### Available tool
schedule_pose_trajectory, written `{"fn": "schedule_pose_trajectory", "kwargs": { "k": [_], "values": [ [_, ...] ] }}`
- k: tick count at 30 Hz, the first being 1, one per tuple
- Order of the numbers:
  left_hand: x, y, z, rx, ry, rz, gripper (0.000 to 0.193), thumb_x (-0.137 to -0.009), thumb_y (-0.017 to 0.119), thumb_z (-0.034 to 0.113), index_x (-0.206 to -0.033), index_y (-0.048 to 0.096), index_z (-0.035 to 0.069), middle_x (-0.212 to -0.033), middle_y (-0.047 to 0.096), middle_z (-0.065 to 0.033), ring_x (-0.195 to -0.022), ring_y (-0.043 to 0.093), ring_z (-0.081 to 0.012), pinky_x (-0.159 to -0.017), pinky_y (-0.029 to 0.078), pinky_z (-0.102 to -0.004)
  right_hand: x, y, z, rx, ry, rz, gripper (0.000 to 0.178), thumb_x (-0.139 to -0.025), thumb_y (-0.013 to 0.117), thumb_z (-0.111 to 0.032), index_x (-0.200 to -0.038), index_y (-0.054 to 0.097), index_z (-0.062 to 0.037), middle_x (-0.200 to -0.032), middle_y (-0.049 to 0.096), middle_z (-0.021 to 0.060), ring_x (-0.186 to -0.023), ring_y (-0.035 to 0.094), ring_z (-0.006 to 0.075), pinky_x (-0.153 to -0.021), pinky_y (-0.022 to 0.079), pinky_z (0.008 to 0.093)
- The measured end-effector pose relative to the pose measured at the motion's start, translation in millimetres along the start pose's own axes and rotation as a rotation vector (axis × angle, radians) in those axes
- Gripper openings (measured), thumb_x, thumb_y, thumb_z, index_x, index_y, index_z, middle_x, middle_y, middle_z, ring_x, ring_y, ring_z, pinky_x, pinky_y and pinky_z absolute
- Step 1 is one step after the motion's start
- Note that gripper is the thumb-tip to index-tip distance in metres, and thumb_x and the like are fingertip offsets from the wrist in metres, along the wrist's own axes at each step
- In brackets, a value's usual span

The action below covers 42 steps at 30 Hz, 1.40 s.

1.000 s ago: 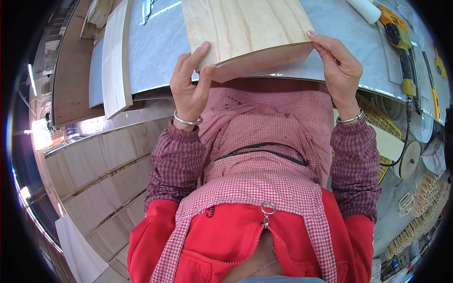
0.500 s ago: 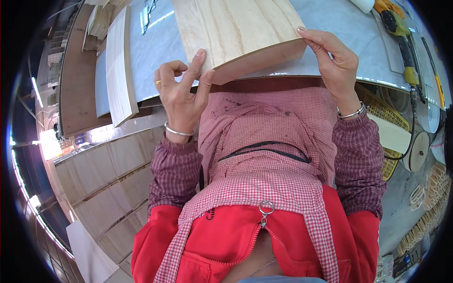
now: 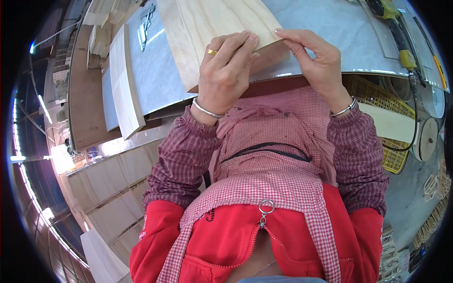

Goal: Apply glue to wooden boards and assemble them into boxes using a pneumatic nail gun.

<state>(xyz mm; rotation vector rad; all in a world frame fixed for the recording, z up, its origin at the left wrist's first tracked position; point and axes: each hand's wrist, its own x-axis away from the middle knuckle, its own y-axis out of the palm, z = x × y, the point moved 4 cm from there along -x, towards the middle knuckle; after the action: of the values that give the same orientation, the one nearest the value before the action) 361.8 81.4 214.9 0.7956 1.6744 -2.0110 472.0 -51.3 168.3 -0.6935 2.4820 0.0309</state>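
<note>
A pale wooden box-shaped piece [image 3: 217, 21] with wavy grain lies at the table's near edge, its shaded front side towards me. My left hand [image 3: 226, 66], with a ring and a bracelet, is closed at the middle of its near top edge; the fingers press together on the top and the thumb is by the edge. At the right near corner, my right hand [image 3: 318, 56] pinches with thumb and forefinger. The piece's far end is cut off by the view, and the left palm is hidden.
The table [image 3: 325, 19] has a shiny grey-blue top. A long pale board [image 3: 126, 85] and small metal parts [image 3: 145, 28] lie left. At the right are a yellow-black power tool [image 3: 396, 28], a yellow crate [image 3: 394, 158] and a round reel [image 3: 427, 139]. Wooden panels [image 3: 113, 188] are stacked lower left.
My left hand has moved right, from the left near corner to the middle of the near edge, and its fingers have drawn together. The right hand stays at the right corner.
</note>
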Motion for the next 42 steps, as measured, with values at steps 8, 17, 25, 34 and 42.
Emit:
{"fn": "schedule_pose_trajectory", "kwargs": {
  "k": [8, 17, 25, 34, 42],
  "values": [
    [2, -1, -1, -0.007, 0.004, -0.026, 0.031, -0.074, 0.070, 0.000, -0.105, 0.070, 0.005, -0.104, 0.066, -0.0046, -0.088, 0.059, -0.0191, -0.078, 0.048, -0.0279, 6, -2, 5, -0.179, 0.230, 0.042, 0.016, -0.087, 0.062, -0.002, -0.102, 0.069, -0.0034, -0.099, 0.069, 0.0016, -0.086, 0.062, 0.0107, -0.080, 0.048, 0.0193],
    [2, -3, -1, 0.004, -0.007, -0.027, 0.033, -0.071, 0.070, -0.002, -0.104, 0.069, 0.004, -0.104, 0.064, -0.0053, -0.089, 0.059, -0.0209, -0.078, 0.048, -0.0298, 4, -1, 5, -0.078, 0.204, -0.005, 0.012, -0.087, 0.064, -0.009, -0.097, 0.068, -0.0032, -0.087, 0.067, -0.0007, -0.076, 0.058, 0.0084, -0.071, 0.045, 0.0179],
    [2, -3, 0, 0.004, 0.004, -0.016, 0.032, -0.072, 0.070, -0.001, -0.104, 0.069, 0.003, -0.103, 0.064, -0.0052, -0.088, 0.059, -0.0206, -0.078, 0.048, -0.0300, -1, -1, 5, -0.024, 0.152, -0.030, 0.009, -0.087, 0.065, -0.008, -0.094, 0.069, -0.0043, -0.079, 0.065, -0.0026, -0.070, 0.054, 0.0072, -0.066, 0.043, 0.0180],
    [2, -3, 0, -0.005, 0.001, -0.009, 0.030, -0.074, 0.070, -0.001, -0.104, 0.070, 0.004, -0.103, 0.066, -0.0051, -0.086, 0.059, -0.0190, -0.077, 0.047, -0.0282, -2, -1, 7, -0.015, 0.118, -0.005, 0.009, -0.085, 0.066, -0.008, -0.093, 0.069, -0.0041, -0.081, 0.068, -0.0012, -0.067, 0.054, 0.0080, -0.062, 0.043, 0.0187],
    [2, 0, 0, -0.014, -0.016, -0.014, 0.029, -0.075, 0.070, -0.001, -0.103, 0.072, 0.006, -0.102, 0.067, -0.0048, -0.086, 0.058, -0.0176, -0.077, 0.047, -0.0266, 16, 0, 8, -0.031, 0.218, 0.046, 0.018, -0.087, 0.063, -0.005, -0.104, 0.068, -0.0006, -0.097, 0.070, 0.0036, -0.081, 0.062, 0.0114, -0.075, 0.048, 0.0194]
  ]
}}
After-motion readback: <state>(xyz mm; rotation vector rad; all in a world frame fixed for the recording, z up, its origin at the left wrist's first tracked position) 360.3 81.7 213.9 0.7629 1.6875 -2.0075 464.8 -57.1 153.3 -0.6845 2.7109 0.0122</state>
